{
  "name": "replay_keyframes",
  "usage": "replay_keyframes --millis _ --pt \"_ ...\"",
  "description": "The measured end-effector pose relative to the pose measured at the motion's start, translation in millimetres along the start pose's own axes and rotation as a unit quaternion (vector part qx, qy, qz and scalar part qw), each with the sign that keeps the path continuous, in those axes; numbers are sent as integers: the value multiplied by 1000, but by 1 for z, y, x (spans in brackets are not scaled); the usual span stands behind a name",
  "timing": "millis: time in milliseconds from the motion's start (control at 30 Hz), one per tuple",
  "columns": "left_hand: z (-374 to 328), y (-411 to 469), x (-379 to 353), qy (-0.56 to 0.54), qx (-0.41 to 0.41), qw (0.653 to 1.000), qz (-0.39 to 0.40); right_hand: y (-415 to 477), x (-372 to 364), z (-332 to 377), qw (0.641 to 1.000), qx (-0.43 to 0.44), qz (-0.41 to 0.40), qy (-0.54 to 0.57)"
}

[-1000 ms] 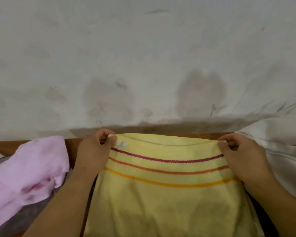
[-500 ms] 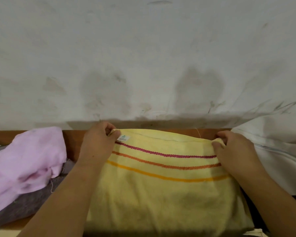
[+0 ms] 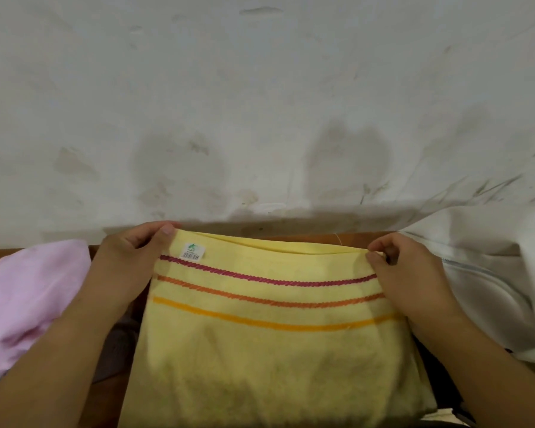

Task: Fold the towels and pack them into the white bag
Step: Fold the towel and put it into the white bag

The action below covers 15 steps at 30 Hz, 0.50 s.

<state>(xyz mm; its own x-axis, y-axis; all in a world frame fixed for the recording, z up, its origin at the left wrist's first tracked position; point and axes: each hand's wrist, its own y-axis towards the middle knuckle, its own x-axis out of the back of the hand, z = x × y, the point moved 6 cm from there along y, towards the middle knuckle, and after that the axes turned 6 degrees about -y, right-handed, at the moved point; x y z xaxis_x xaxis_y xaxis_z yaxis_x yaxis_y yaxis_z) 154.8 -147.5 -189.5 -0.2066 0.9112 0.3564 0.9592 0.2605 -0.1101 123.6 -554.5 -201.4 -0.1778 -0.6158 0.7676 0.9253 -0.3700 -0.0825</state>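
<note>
between both hands' fingertips, left hand (image 3: 127,261) and right hand (image 3: 405,279) pinched the yellow striped terry towel's (image 3: 269,341) far corners.

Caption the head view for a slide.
Left hand and right hand pinch far corners of the yellow towel; pink towel left, white bag right.

Your left hand (image 3: 130,257) and left forearm (image 3: 53,359) occupy the lower left of the frame; your right hand (image 3: 405,273) and right forearm (image 3: 488,375) occupy the lower right. Both forearms show bare all the way to the bottom edge, and both hands are bare likewise. Your left thumbnail (image 3: 167,229), left of centre, is trimmed short with a plain, natural finish. Other nails cannot be made out.
</note>
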Motion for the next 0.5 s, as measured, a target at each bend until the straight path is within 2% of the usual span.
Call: replay_keyframes --millis 133,333,500 --pt "1 -1 1 -22 17 1000 0 2 2 -2 1000 0 9 9" --pt "-2 -2 8 -25 7 1000 -16 1 -2 7 995 44 47 -80" --pt "-15 -10 26 -1 3 1000 -29 -6 9 17 992 70 12 -102"
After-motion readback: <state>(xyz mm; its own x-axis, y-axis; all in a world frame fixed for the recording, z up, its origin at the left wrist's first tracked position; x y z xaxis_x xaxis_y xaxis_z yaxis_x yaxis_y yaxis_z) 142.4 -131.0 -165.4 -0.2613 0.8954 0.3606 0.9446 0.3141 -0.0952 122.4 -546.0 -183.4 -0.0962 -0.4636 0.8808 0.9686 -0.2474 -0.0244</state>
